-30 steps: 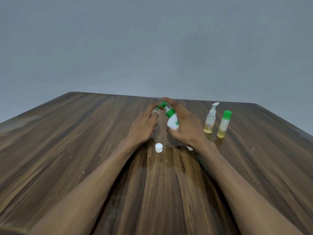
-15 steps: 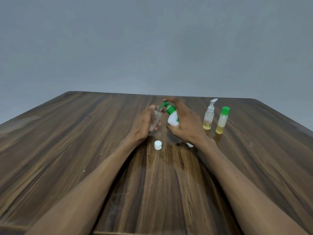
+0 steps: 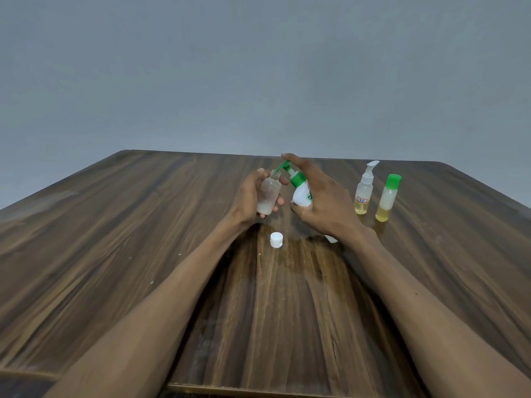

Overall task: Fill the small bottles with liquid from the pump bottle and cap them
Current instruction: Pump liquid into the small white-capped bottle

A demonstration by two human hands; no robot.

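Two bottles [image 3: 363,193] right, cap [image 3: 276,240] near.

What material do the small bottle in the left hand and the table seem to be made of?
Small bottle: probably clear plastic, slightly cloudy; the fingers behind show through it. Table: wood or a wood-look laminate, dark brown with streaked grain and a soft sheen; which one cannot be told.

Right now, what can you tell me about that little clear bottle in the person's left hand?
The small clear bottle looks like frosted see-through plastic, with a threaded neck and no cap on it. A shallow layer of whitish liquid sits at its bottom. The left hand holds it above the table, roughly upright, fingers curled round its body. The pump bottle's green nozzle points at its open mouth.
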